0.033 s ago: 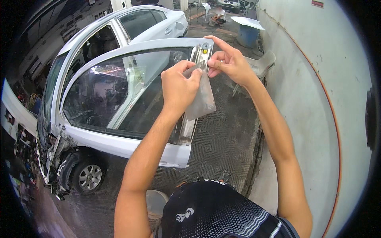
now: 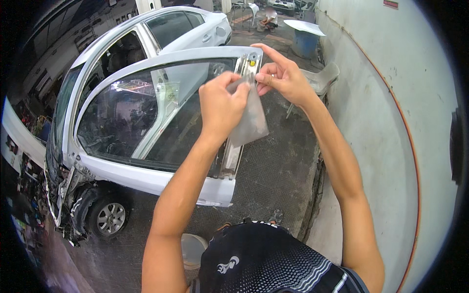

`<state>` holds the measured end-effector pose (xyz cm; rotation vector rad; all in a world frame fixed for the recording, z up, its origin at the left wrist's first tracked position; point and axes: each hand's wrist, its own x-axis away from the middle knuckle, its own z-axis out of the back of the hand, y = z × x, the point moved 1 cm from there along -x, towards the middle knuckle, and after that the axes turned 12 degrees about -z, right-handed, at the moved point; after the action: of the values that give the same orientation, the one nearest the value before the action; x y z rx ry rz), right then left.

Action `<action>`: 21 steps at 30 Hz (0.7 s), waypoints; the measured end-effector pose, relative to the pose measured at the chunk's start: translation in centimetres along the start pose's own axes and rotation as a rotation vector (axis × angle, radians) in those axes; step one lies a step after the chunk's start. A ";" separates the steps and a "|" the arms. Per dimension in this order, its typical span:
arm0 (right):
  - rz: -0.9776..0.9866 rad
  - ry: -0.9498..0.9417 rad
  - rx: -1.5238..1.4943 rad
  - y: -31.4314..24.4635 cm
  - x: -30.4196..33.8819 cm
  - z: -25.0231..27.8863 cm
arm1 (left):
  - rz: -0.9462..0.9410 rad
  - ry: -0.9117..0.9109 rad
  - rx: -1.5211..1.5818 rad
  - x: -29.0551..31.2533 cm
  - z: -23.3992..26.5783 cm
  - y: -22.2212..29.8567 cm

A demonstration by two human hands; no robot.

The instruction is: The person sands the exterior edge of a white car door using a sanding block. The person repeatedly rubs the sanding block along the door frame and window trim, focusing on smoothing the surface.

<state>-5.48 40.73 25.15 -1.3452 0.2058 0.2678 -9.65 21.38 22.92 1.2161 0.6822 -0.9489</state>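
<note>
A white car door [image 2: 215,189] with a window stands open in front of me. My left hand [image 2: 220,105] pinches a thin grey sheet, seemingly sandpaper [image 2: 250,128], against the rear upright of the window frame; its fingertips are smeared by motion. Below those fingers the sheet hangs loose. My right hand [image 2: 288,80] grips the same upright's outer edge, index finger reaching up to the top corner, thumb and curled fingers lower down. Between the hands, a small yellow spot [image 2: 252,63] shows on the frame.
Behind the door stands the white car body [image 2: 168,29], its front stripped around the wheel [image 2: 110,218]. On the right, a wall carries an orange hose [image 2: 391,93]. A plastic chair [image 2: 322,80], a blue drum [image 2: 305,44] and a crouching person [image 2: 269,19] are farther back. A bucket [image 2: 194,249] stands near me.
The left hand's fingertips have blurred with a small movement, and the sheet's loose lower corner has swung slightly right. My right hand and the door hold their places.
</note>
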 end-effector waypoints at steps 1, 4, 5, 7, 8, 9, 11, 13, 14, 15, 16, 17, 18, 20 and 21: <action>0.016 0.003 0.013 0.3 0.0 -0.1 | 0.020 -0.003 0.004 -0.2 0.1 0.2; 0.054 0.015 0.039 -0.4 -1.1 0.7 | -0.006 -0.013 -0.027 -1.4 -0.1 -0.1; 0.047 0.004 0.033 -0.4 -1.2 0.6 | -0.006 0.006 -0.007 -1.3 -0.2 -0.2; 0.017 -0.013 0.015 0.3 -0.4 0.0 | 0.007 0.033 0.039 -0.2 -0.1 0.3; 0.013 0.008 0.015 0.2 -0.5 -0.1 | 0.020 0.023 0.043 -0.5 -0.2 0.3; 0.013 0.014 0.021 0.1 -0.6 0.2 | 0.033 0.013 0.046 -1.1 -0.3 0.3; 0.026 0.015 0.045 -0.8 -1.2 0.9 | 0.033 0.016 0.045 -1.3 -0.2 0.3; -0.009 -0.012 0.006 -0.6 -0.4 0.5 | 0.010 0.025 0.039 -0.2 -0.2 0.1; 0.003 -0.007 0.011 -0.3 -0.5 0.3 | 0.003 0.039 0.037 -0.8 -0.3 0.0; 0.014 -0.002 0.017 -0.2 -0.7 0.3 | -0.003 0.053 0.035 -1.6 -0.6 -0.1; 0.042 0.018 0.065 -0.4 -1.1 0.6 | 0.005 0.063 0.035 -1.6 -0.7 0.0; 0.015 0.015 0.052 -0.2 -0.7 0.5 | 0.000 0.049 0.030 -1.2 -0.5 -0.1; -0.011 0.013 0.039 -0.1 -0.3 0.4 | -0.006 0.036 0.025 -0.6 -0.3 -0.4; -0.021 -0.003 0.006 -0.2 -0.4 0.3 | 0.017 0.010 0.050 -0.6 0.0 -0.5; 0.014 0.017 0.042 -0.6 -0.9 0.6 | -0.009 0.030 0.047 -1.3 -0.2 -0.6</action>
<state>-6.16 41.08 26.14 -1.3056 0.2337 0.2629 -10.75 21.81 23.75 1.2719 0.6928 -0.9602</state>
